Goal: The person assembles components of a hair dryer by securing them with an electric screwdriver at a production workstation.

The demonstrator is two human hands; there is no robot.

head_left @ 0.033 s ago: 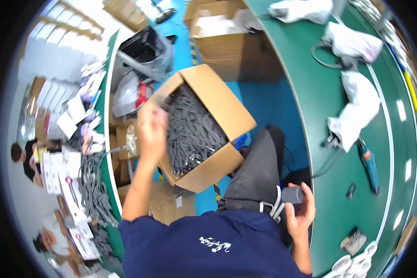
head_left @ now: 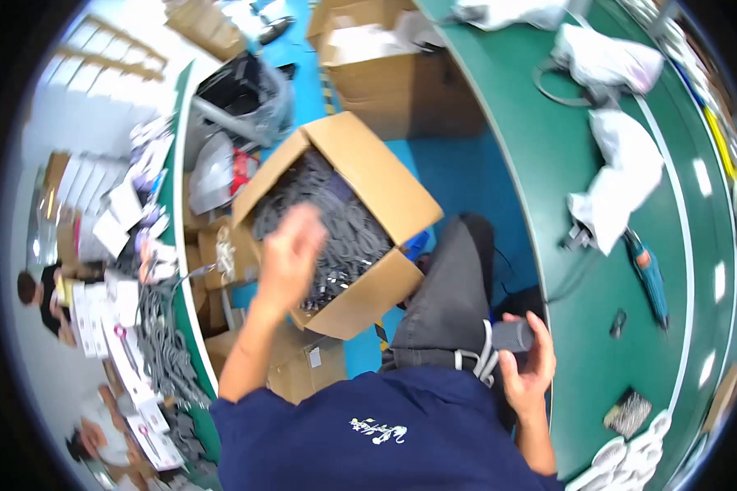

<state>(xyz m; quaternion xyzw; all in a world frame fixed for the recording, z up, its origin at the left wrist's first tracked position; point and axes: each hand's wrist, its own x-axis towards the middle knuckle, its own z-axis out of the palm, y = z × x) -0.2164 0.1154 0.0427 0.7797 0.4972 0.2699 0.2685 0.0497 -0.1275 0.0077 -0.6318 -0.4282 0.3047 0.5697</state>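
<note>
My left hand (head_left: pixel 293 245) is over the open cardboard box (head_left: pixel 377 176), smeared by motion, so its fingers cannot be read. Bundled dark grey cables (head_left: pixel 356 233) fill this box, with shiny metal ends showing at its near side. A dark flat piece (head_left: pixel 341 188) lies on the cables beyond the hand. Near the edge of the green table, my right hand (head_left: pixel 532 372) grips a short dark grey cylinder (head_left: pixel 513 335) between thumb and fingers.
On the green table (head_left: pixel 565 237) to the right lie white-bagged items (head_left: pixel 626 176), a teal power screwdriver (head_left: pixel 649 282) and a small black part (head_left: pixel 618 323). Another carton (head_left: pixel 401 94) stands beyond the box. At left, grey cables (head_left: pixel 168 344) lie on a bench, with two people beyond.
My left hand has moved right, from the box's left edge to over the cables. A dark flat piece now shows on the cables. My right hand keeps hold of the cylinder.
</note>
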